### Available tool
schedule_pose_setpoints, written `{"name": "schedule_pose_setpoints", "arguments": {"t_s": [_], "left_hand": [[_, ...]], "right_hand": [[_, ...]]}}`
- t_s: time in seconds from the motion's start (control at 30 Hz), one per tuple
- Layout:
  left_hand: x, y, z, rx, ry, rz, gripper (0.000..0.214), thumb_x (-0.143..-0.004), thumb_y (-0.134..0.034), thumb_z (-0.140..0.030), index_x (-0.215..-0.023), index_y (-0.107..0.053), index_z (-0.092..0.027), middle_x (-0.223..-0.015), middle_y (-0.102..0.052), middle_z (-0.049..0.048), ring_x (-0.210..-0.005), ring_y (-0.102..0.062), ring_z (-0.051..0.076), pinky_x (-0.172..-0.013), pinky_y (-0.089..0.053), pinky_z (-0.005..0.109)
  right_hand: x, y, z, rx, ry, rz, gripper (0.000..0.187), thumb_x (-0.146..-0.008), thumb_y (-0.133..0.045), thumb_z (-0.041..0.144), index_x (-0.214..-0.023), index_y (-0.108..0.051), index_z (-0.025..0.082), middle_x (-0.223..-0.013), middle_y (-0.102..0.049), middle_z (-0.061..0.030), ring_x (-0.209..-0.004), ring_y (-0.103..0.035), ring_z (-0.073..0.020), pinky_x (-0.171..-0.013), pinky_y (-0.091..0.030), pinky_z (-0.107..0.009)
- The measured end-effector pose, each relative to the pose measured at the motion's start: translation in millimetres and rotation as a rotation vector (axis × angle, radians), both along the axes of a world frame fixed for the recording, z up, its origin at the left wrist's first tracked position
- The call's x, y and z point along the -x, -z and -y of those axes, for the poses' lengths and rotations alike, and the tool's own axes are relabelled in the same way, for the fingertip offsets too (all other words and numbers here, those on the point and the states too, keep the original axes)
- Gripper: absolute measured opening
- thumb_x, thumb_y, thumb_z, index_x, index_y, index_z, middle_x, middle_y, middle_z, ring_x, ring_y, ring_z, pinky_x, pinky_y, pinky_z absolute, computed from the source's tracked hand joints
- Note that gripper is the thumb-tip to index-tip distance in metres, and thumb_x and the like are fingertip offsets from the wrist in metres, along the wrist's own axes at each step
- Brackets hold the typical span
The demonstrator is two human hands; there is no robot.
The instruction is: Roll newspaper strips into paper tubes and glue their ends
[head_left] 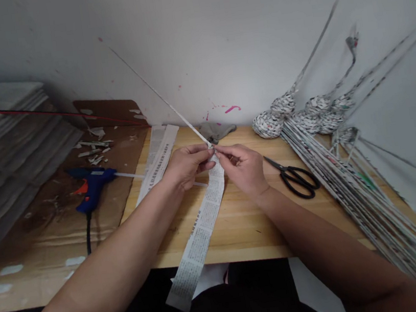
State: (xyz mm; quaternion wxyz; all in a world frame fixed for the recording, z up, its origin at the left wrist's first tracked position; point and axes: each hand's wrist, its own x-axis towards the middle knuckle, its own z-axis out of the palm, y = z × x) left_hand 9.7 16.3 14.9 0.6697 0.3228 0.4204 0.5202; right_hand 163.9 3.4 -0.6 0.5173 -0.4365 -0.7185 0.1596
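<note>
My left hand point(186, 165) and my right hand point(242, 166) meet over a wooden board point(241, 223), both pinching the top end of a long newspaper strip point(199, 234). The strip runs toward me and hangs off the board's front edge. From the pinch, a thin rolled paper stick point(161, 98) rises diagonally up and to the left against the wall. Fingers of both hands are closed around the strip where it winds onto the stick.
A blue glue gun point(90, 185) lies on brown cardboard point(49, 235) at left. More paper strips point(156, 160) lie beside my left hand. Black scissors point(296, 177) are right of my right hand. Rolled paper sticks point(361, 196) and coiled paper balls point(269, 122) fill the right side.
</note>
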Motion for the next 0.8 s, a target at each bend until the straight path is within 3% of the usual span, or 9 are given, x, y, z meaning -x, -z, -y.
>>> {"name": "schedule_pose_setpoints", "arguments": {"t_s": [0.47,0.8], "left_hand": [[1.4,-1.9,-1.4,0.044,-0.029,-0.014,0.008,-0.070,-0.078,-0.008,-0.068,-0.072,-0.012,-0.067,-0.064,0.0007,-0.060,-0.059,0.007,-0.058,-0.054,0.016],[5.5,-1.9,-3.7,0.052,-0.021,-0.039,0.006,-0.073,-0.074,-0.006,-0.071,-0.074,-0.012,-0.074,-0.069,0.0034,-0.064,-0.060,0.008,-0.059,-0.053,0.017]], "right_hand": [[-1.7,2.2,-2.6,-0.056,-0.059,0.139,0.023,-0.090,-0.059,0.023,-0.107,-0.076,0.025,-0.091,-0.075,-0.0054,-0.079,-0.067,-0.0185,-0.074,-0.054,-0.034],[-3.3,1.7,-3.4,-0.076,-0.095,0.220,0.026,-0.090,-0.057,0.019,-0.108,-0.075,0.025,-0.095,-0.075,-0.0059,-0.085,-0.067,-0.0200,-0.079,-0.054,-0.035]]}}
